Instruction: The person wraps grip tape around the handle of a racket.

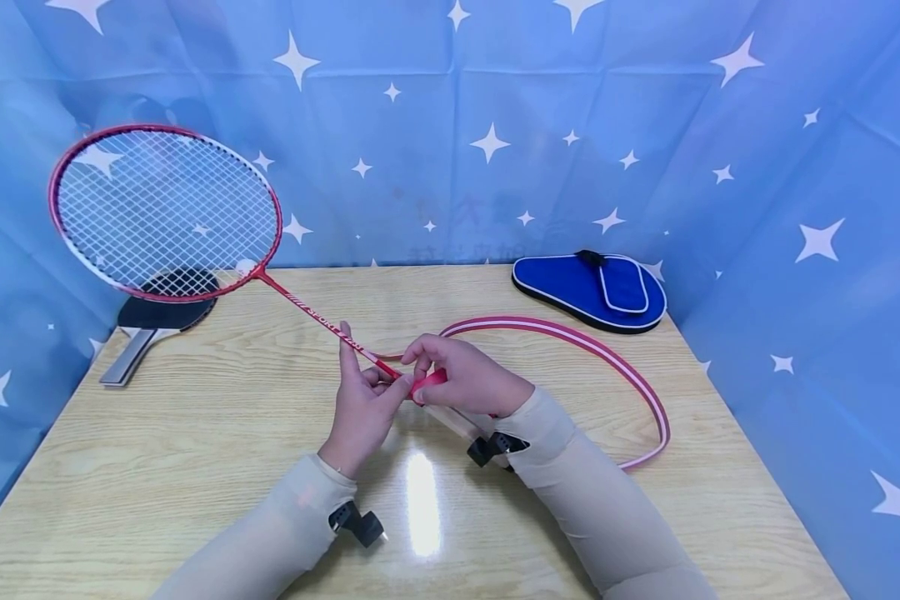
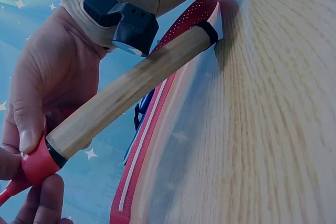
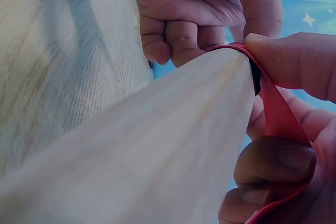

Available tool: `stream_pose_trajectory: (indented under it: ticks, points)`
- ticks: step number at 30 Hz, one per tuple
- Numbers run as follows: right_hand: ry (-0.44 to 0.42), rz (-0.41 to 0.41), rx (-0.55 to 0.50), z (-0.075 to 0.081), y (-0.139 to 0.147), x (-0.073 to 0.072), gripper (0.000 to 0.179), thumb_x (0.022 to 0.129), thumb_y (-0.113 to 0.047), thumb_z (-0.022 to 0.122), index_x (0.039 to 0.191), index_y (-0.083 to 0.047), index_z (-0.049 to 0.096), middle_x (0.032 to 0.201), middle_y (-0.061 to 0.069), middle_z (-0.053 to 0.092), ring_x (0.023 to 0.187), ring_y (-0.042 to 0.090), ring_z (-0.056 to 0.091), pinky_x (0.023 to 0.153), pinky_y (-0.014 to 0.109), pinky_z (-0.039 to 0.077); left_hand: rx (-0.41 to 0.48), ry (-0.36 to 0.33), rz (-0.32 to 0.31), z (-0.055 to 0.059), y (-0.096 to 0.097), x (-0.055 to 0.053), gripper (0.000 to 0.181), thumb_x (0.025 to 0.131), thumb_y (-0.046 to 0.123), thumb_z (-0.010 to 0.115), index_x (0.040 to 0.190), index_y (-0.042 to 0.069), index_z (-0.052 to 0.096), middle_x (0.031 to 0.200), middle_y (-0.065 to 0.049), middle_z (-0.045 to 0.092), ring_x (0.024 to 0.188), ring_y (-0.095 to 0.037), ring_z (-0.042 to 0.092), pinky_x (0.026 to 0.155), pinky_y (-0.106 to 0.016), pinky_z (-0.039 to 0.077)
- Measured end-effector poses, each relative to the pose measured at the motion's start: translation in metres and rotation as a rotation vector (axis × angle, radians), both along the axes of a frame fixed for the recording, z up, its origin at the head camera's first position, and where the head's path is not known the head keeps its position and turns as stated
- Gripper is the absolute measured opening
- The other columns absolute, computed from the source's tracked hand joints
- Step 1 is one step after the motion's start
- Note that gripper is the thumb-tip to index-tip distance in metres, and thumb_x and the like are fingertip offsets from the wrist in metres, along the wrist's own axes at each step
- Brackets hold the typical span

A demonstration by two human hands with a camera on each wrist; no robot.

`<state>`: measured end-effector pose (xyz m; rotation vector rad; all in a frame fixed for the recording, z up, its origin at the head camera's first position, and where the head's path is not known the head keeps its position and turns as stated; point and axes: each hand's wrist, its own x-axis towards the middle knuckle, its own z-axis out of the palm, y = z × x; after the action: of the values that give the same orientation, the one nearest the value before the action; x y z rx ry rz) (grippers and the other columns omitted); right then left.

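A red and white badminton racket (image 1: 268,279) slants across the head view, its strung head raised at the far left. My left hand (image 1: 363,408) holds it by the shaft just above the handle. The bare wooden handle (image 2: 126,85) has black bands at both ends. With thumb and fingers my right hand (image 1: 468,375) pinches a red grip tape (image 1: 570,332) at the handle's upper end. There the tape wraps around the black band (image 3: 254,74). From the right hand the tape's white-striped length loops out to the right over the table.
A black table tennis bat (image 1: 168,312) lies at the table's left, partly behind the racket strings. At the back right lies a blue bat case (image 1: 555,287) with white piping. Star-patterned blue curtains (image 1: 420,108) enclose the wooden table (image 1: 195,450).
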<state>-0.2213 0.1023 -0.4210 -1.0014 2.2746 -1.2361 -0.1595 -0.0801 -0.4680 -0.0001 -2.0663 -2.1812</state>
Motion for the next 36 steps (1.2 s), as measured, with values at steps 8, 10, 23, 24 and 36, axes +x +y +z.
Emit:
stream_pose_trajectory:
  ticks: [8, 10, 23, 24, 36]
  points:
    - [0.004, 0.007, 0.005, 0.0016, -0.0006, 0.0007, 0.040, 0.090, -0.001, 0.076, 0.126, -0.005, 0.060, 0.100, 0.005, 0.068, 0.066, 0.014, 0.063, 0.068, 0.026, 0.056, -0.021, 0.007, 0.003, -0.0002, -0.0006, -0.0004, 0.117, 0.095, -0.001, 0.072, 0.167, 0.041, -0.011, 0.091, -0.019, 0.071, 0.076, -0.021, 0.074, 0.075, -0.028, 0.061]
    - [0.006, 0.016, 0.001, 0.0004, -0.0005, -0.0002, 0.039, 0.091, -0.001, 0.075, 0.126, -0.004, 0.060, 0.100, 0.005, 0.068, 0.063, 0.014, 0.062, 0.066, 0.026, 0.055, -0.015, 0.012, 0.003, -0.0006, -0.0003, -0.0003, 0.117, 0.095, -0.001, 0.072, 0.167, 0.040, -0.011, 0.090, -0.019, 0.070, 0.076, -0.024, 0.073, 0.074, -0.027, 0.061]
    - [-0.005, 0.022, 0.027, 0.0001, -0.0001, -0.0017, 0.036, 0.090, -0.002, 0.075, 0.121, -0.001, 0.058, 0.095, 0.004, 0.067, 0.058, 0.014, 0.052, 0.061, 0.025, 0.048, -0.059, 0.042, 0.053, -0.0006, -0.0039, 0.0002, 0.090, 0.106, 0.003, 0.054, 0.169, 0.035, -0.002, 0.088, -0.017, 0.071, 0.077, -0.030, 0.061, 0.076, -0.027, 0.050]
    - [-0.002, 0.024, 0.028, -0.0003, -0.0004, -0.0019, 0.035, 0.090, -0.002, 0.075, 0.120, -0.001, 0.058, 0.094, 0.004, 0.067, 0.058, 0.013, 0.052, 0.061, 0.025, 0.048, -0.060, 0.040, 0.057, -0.0004, -0.0043, 0.0002, 0.090, 0.106, 0.002, 0.054, 0.169, 0.035, -0.002, 0.087, -0.017, 0.071, 0.076, -0.031, 0.060, 0.074, -0.027, 0.049]
    - [0.003, 0.008, 0.028, 0.0049, 0.0006, 0.0015, 0.037, 0.088, -0.002, 0.076, 0.120, -0.002, 0.057, 0.091, 0.003, 0.066, 0.059, 0.013, 0.052, 0.061, 0.025, 0.047, -0.037, 0.022, 0.023, 0.0010, -0.0028, 0.0010, 0.102, 0.104, 0.005, 0.061, 0.167, 0.042, -0.009, 0.092, -0.016, 0.071, 0.073, -0.030, 0.065, 0.063, -0.025, 0.047]
